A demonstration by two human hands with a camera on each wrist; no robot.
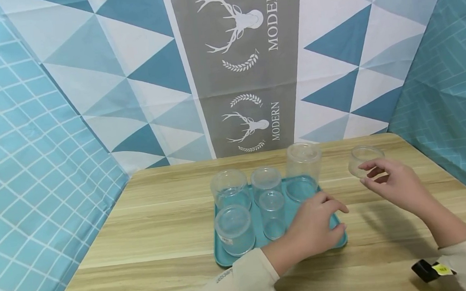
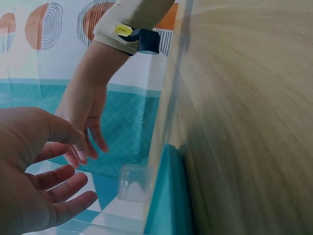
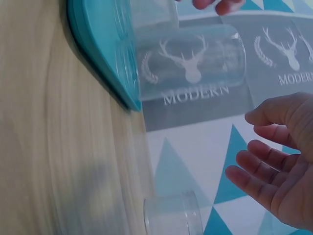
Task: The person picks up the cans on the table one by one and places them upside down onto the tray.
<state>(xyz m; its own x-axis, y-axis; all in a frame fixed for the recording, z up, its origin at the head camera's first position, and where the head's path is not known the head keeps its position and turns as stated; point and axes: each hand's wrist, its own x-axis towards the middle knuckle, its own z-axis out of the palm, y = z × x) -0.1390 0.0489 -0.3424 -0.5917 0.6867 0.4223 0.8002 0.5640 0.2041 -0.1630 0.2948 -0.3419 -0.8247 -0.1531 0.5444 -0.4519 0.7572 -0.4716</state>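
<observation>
My left hand [image 1: 315, 223] hovers over the front right part of a teal tray [image 1: 221, 261], fingers loosely bent and holding nothing. Beyond the tray, at the right back, a short clear jar [image 1: 355, 158] stands on the table. Close in front of that jar is my right hand [image 1: 398, 185], its relaxed fingers overlapping it in the head view. The right wrist view shows a gap between these fingers and the short jar [image 3: 173, 215]. Several clear containers stand on the tray, among them a tall one [image 1: 303, 167] at the back right and a slim one [image 1: 273, 215] in the middle.
The wooden table [image 1: 153, 234] extends left and right of the tray. Also on the tray are a wide container [image 1: 235, 230] at front left, another [image 1: 229, 184] behind it and a smaller one [image 1: 266, 181] at back centre. Patterned cloth [image 1: 247, 71] hangs around the table.
</observation>
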